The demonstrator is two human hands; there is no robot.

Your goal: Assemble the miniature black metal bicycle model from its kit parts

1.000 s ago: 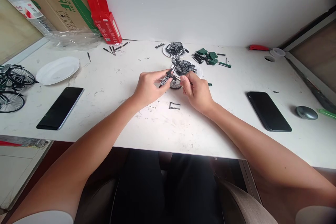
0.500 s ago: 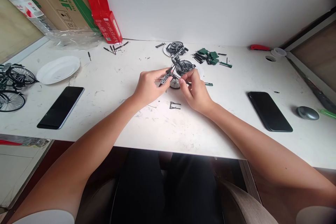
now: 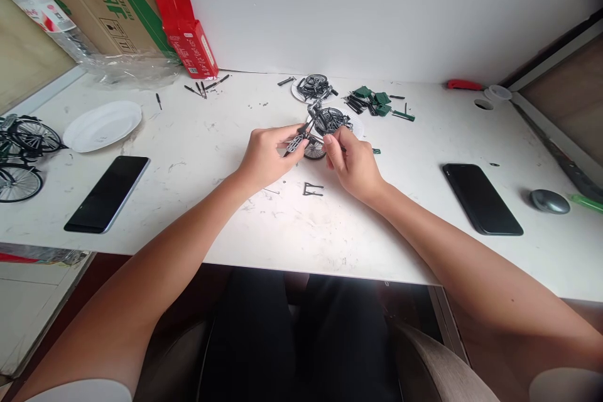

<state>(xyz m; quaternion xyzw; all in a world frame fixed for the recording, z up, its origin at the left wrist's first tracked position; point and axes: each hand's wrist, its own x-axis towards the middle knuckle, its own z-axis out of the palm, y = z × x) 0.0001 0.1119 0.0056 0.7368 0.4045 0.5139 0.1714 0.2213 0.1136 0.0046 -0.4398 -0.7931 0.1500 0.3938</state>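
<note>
My left hand (image 3: 267, 154) is closed around a miniature bicycle (image 3: 314, 149), gripping it by its rear rack end. The bicycle's handlebars point up and away, and one wheel rests near the tabletop. Just right of it, my right hand (image 3: 354, 160) is curled, with the thumb pressed on the fingers. It pinches a thin dark tool, seemingly a small screwdriver, mostly hidden by the fingers, its tip toward the bicycle. Below the hands lies a small black forked part (image 3: 313, 189). Behind the bicycle is a white plate (image 3: 358, 130) with black bicycle parts (image 3: 331, 118).
Another plate (image 3: 298, 95) holds more parts; green and black pieces (image 3: 377, 102) lie beside it. At left are a white plate (image 3: 102, 127), assembled bicycles (image 3: 28, 144) and a phone (image 3: 107, 195). A second phone (image 3: 483, 199) and a grey mouse-shaped object (image 3: 549, 201) sit right.
My right hand has rolled over and its fingers have curled in further around the tool, hiding more of it. My left hand and the bicycle stay nearly where they were.
</note>
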